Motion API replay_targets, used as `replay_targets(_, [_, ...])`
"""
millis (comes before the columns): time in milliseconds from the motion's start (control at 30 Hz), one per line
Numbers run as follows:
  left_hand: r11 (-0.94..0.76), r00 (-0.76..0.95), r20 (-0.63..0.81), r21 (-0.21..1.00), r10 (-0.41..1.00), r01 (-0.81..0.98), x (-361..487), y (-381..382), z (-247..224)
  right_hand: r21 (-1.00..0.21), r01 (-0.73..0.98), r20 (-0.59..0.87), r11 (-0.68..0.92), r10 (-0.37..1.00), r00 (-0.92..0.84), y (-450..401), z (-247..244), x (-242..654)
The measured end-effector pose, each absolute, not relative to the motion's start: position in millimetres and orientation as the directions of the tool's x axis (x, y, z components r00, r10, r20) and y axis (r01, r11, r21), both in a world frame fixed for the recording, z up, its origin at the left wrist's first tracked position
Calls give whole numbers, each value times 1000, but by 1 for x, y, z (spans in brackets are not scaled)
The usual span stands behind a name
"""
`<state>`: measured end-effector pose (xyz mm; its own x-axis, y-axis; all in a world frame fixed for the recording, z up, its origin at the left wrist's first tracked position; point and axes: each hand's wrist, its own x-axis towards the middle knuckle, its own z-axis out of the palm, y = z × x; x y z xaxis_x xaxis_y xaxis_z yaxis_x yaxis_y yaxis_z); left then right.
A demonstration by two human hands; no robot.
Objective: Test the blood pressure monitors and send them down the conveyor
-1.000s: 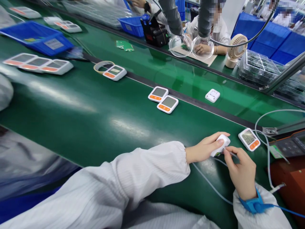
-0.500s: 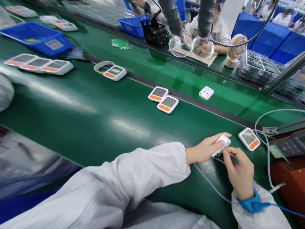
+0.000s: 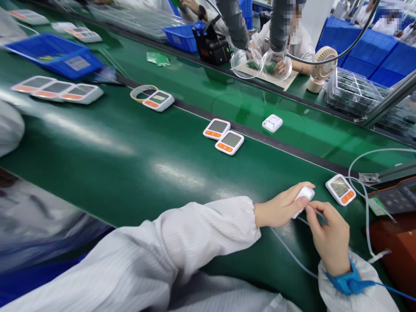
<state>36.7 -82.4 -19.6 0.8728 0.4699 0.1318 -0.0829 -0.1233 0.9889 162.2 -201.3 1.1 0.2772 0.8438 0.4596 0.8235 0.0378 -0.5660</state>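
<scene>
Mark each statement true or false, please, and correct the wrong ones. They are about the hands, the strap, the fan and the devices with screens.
1. The left hand holds a white device. True.
2. The blue strap is on the left wrist. False: it is on the right wrist, below the right hand.
3. The fan lies on its side. False: it stands upright.
4. The device right of the hands lies screen up. True.
5. Its buttons are blue. False: they are orange.
</scene>
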Motion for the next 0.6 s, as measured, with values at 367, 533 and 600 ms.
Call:
replay_targets(367, [44, 876, 10, 998, 483, -36, 39, -84, -18, -568, 821, 490, 48, 821, 291, -199, 2, 164])
replay_targets(533, [-20, 877, 42, 999, 479, -37, 37, -83, -18, -564, 824, 489, 56, 827, 279, -200, 1, 163])
replay_targets(600, [-54, 880, 52, 998, 472, -31, 37, -83, -18, -571, 819, 482, 59, 831, 276, -201, 1, 163])
